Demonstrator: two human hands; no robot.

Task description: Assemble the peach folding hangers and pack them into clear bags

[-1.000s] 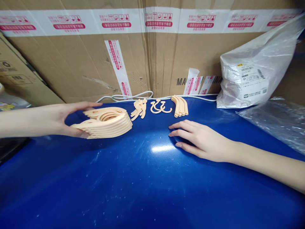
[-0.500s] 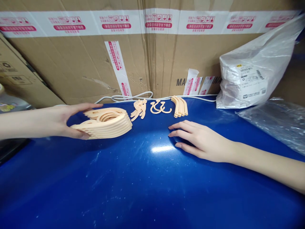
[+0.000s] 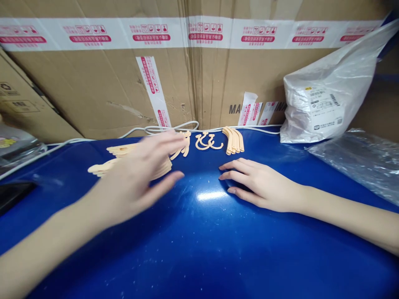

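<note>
My left hand hovers blurred over a stack of peach plastic hanger bodies on the blue table. Its fingers are spread and hold nothing. The stack is partly hidden behind it. My right hand rests palm down on the table with its fingers loosely stretched, holding nothing. Beyond the hands lie a small bunch of peach clips, a pair of peach hooks and a bundle of curved peach strips.
Large taped cardboard boxes wall off the back of the table. A white cable runs along their base. A white plastic parcel bag and clear plastic wrap lie at the right. A dark object sits at the left edge.
My left hand has let go of the hanger stack and swung right and toward the middle, above the stack. The right hand has stayed put.
</note>
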